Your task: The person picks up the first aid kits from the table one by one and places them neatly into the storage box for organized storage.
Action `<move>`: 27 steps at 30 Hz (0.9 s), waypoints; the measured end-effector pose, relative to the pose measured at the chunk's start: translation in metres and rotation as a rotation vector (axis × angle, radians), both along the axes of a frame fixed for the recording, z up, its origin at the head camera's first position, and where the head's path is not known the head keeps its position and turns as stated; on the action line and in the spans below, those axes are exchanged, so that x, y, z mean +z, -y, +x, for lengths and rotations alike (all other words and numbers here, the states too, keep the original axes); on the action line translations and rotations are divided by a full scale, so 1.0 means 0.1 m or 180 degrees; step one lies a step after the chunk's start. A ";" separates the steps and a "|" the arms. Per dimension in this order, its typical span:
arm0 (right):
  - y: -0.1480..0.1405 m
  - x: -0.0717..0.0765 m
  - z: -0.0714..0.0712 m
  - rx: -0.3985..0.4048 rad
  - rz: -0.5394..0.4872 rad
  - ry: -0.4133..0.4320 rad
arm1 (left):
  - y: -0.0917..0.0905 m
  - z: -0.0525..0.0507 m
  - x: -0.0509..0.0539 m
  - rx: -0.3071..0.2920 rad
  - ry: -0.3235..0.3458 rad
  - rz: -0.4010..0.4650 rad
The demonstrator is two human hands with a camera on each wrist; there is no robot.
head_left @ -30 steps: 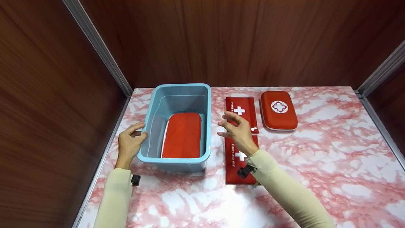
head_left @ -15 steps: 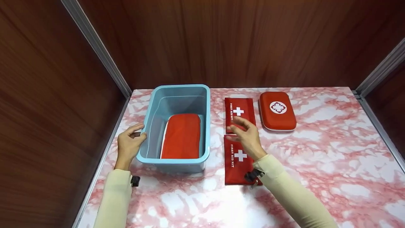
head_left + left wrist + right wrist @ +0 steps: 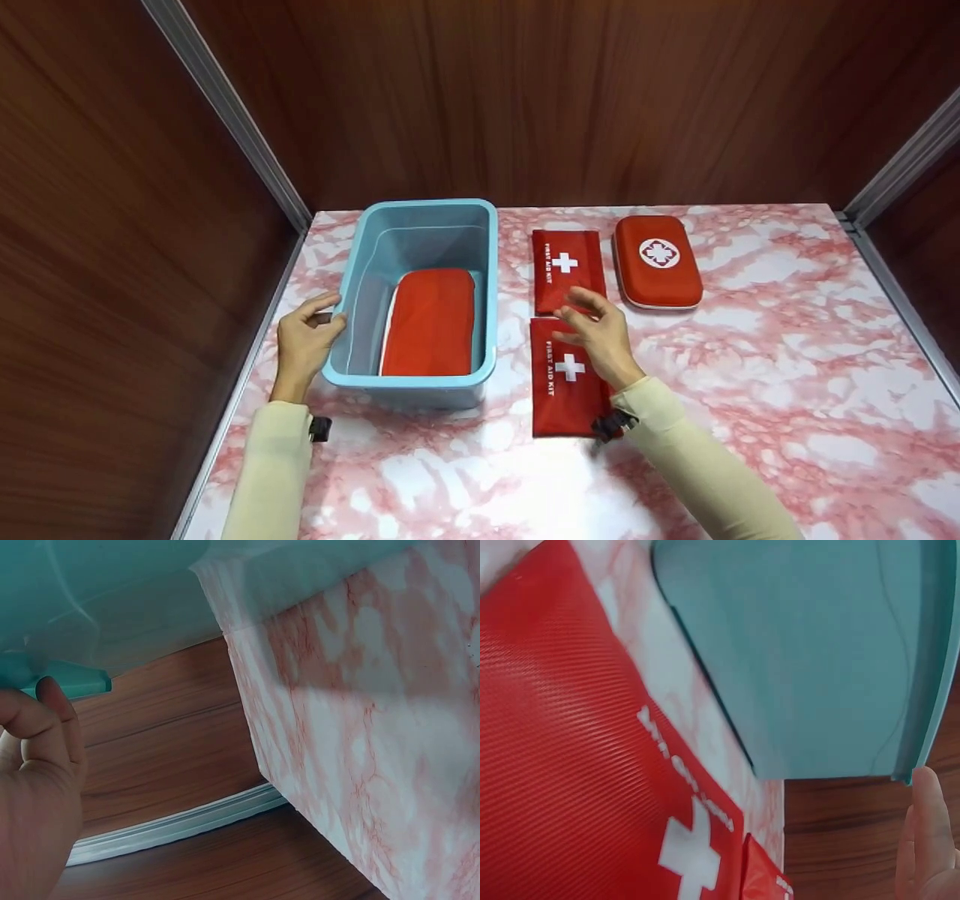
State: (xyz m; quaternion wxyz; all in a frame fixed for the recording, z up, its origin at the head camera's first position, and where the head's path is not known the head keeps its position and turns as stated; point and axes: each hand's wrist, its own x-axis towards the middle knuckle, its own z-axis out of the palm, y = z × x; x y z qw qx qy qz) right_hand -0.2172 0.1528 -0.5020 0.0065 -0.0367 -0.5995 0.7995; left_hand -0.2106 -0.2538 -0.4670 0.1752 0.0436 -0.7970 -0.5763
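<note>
Behind and at both sides, dark wood-grained walls (image 3: 517, 105), with grey metal trim (image 3: 236, 124) along the corners. Below, a table (image 3: 810, 360) marbled in pink and white. Toward its left, an upright blue bin (image 3: 412, 381). Contains a red case (image 3: 431, 322) with a white edge showing along one side. From the near edge, cream sleeves (image 3: 705, 457) reaching forward.

Right of the bin, a red near pouch (image 3: 562, 394). Bears a white cross and, running down beside it, reads FIRST AID KIT in white capitals. Looms large in the right wrist view, with lettering too blurred there to spell out. Farther back and to the right, a red hard case (image 3: 652, 274), marked with a white disc around a cross emblem. Just left of it, directly beyond the near pouch, a red far pouch (image 3: 568, 277). Repeats the white cross and FIRST AID KIT.

Over the near pouch, the right hand (image 3: 604, 337), thumb and fingers spread apart. At the bin's left rim, the left hand (image 3: 304, 345), fingers bent, tips at the edge; whether pinching it, impossible to tell. At each wrist, a black clip (image 3: 320, 429).
</note>
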 end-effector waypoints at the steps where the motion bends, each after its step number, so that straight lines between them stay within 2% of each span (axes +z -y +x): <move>1: -0.01 -0.01 0.00 -0.0010 0.0009 0.0003 | 0.00 0.00 0.00 -0.0002 0.0000 -0.0007; 11: -0.12 -0.15 0.05 -0.0152 -0.0001 0.0083 | 0.00 0.00 -0.02 -0.0002 -0.0053 0.0050; 13: -0.14 -0.17 0.06 -0.0175 0.0031 0.0079 | -0.01 0.02 0.02 -0.0003 -0.0044 0.0025; 20: -0.25 -0.23 0.08 -0.0249 0.0063 0.0131 | -0.15 0.18 0.30 -0.0055 -0.0045 -0.0121; 24: -0.29 -0.25 0.10 -0.0286 0.0046 0.0180 | -0.18 0.22 0.36 -0.0051 -0.0037 -0.0122; 27: -0.32 -0.27 0.11 -0.0301 0.0052 0.0196 | -0.18 0.22 0.36 -0.0043 -0.0037 -0.0108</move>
